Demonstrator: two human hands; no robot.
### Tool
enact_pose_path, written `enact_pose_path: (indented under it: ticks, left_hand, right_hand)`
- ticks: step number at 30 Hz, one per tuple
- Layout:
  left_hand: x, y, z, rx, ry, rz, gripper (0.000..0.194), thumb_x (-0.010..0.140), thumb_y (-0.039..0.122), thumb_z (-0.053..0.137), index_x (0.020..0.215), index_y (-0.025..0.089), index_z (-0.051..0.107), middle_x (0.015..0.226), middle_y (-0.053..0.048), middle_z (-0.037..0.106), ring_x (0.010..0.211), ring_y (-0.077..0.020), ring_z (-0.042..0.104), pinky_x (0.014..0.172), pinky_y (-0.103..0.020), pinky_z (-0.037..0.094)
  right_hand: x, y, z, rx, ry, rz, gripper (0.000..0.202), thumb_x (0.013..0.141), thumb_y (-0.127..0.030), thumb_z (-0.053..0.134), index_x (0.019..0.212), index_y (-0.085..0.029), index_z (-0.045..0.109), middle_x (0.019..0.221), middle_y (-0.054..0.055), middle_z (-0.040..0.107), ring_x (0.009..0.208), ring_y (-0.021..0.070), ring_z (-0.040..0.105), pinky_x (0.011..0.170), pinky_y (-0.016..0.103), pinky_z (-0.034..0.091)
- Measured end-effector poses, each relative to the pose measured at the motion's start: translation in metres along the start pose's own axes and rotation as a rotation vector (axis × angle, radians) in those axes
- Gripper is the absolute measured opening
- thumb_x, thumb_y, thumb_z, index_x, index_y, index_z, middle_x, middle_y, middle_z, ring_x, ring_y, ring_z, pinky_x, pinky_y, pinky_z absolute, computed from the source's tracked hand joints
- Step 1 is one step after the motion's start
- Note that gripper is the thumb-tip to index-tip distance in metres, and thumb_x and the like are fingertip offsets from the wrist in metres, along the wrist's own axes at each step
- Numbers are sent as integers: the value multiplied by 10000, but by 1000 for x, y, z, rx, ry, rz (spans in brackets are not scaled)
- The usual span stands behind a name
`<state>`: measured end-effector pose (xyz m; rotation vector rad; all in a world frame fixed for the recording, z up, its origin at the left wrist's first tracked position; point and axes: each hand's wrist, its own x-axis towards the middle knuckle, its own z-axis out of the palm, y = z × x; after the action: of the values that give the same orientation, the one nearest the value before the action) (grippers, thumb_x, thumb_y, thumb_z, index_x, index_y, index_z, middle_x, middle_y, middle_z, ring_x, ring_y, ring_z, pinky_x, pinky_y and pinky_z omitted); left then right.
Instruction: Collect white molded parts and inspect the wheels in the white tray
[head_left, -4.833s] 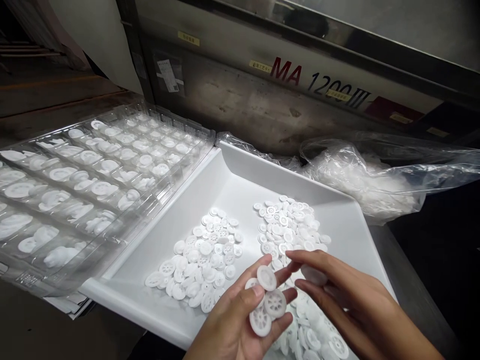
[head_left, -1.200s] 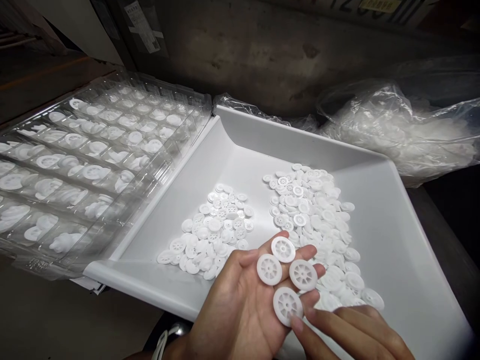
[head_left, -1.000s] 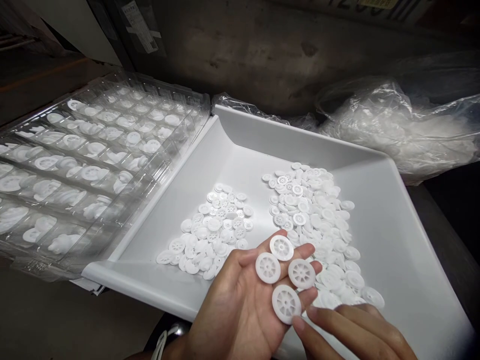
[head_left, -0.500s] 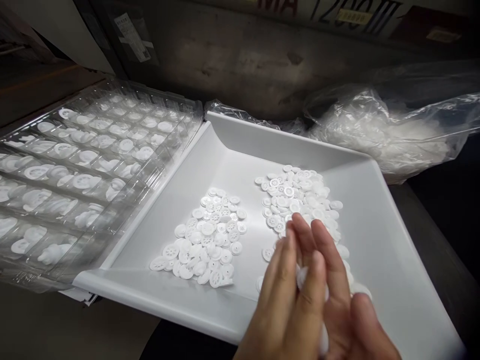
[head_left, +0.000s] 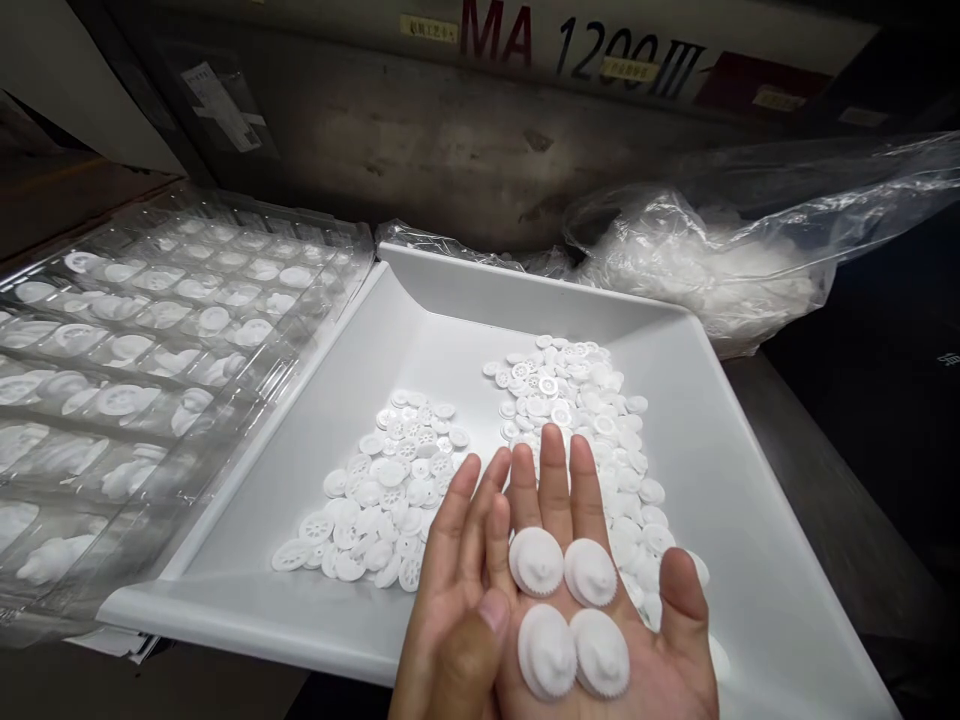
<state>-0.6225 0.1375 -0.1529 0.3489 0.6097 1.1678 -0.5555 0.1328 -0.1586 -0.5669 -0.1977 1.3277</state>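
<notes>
My right hand (head_left: 559,485) lies palm up over the front of a white tray (head_left: 247,620), with several white toothed wheels (head_left: 570,612) resting on its palm and fingers, smooth hub side up. My left hand (head_left: 450,560) stands edge-on against the right hand's left side, fingers straight, thumb touching the right palm, nothing in it. Two heaps of the same small white wheels lie in the tray: a left heap (head_left: 382,490) and a right heap (head_left: 577,395) just beyond my fingertips.
A clear blister tray (head_left: 150,330) with white parts in its pockets sits left of the white tray. A clear plastic bag (head_left: 712,260) of white parts lies behind it at the right. A grey machine wall (head_left: 450,150) marked "MA 1200" closes the back.
The wheels lay spoke side up on my left palm. The hands closed together and turned over; the wheels now rest flipped on my right palm. The view tilted up slightly.
</notes>
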Motion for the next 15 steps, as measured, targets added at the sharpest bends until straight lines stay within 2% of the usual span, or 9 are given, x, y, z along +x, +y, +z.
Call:
enact_pose_path:
  ticks: [2,4,10,15]
  left_hand:
    - [0,1,0,-75,0,-57,471,824,164,454,1219,379,593,1404,80,514,1416,-200,262,1193,-356,149]
    - [0,2,0,-157,18,-116,429,825,221,453,1189,374,620,1394,71,525,1425,-229,237,1192,-398,152]
    - [4,5,-8,-278,33,-355,416,748,340,610,1159,396,639,1382,85,533,1451,-238,108,1196,-397,135]
    - [5,5,-14,-296,14,-446,409,771,349,591,1175,393,628,1416,88,493,1451,-258,115,1191,-437,156]
  right_hand:
    - [-2,-3,6,181,94,75,646,885,-675,222,1275,-290,562,1357,-34,509,1285,176,432,1085,358,336]
    - [-3,-4,7,273,120,86,644,879,-670,262,1279,-261,558,1358,-36,505,1287,176,429,1087,342,338]
    - [-3,1,-10,364,-107,-24,673,901,-619,290,1391,-174,411,1424,4,423,1348,198,307,1124,361,246]
    - [-3,1,-14,378,-101,-25,670,904,-608,297,1398,-167,395,1429,18,417,1354,194,289,1128,360,222]
